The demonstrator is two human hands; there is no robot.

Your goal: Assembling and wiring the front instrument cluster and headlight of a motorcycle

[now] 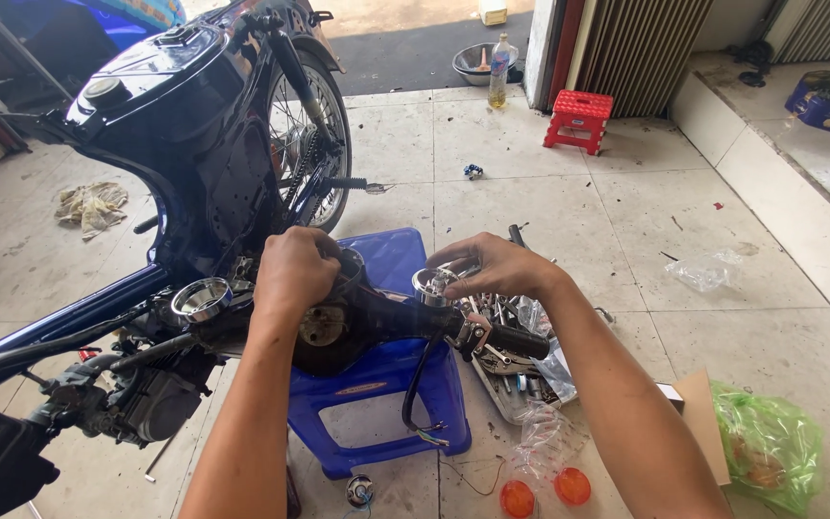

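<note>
Crowding the handlebar: blue stool, tool tray, orange lenses.

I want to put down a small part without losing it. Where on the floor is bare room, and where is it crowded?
Bare tiles lie between the red stool and the clear plastic bag, and left between the rag and the motorbike. It is crowded around the blue stool, by the tool tray, orange lenses and green bag.

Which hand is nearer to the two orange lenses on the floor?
Right. The right hand is above the orange lenses, at the handlebar's right chrome cup; the left hand grips the handlebar centre, farther left.
</note>
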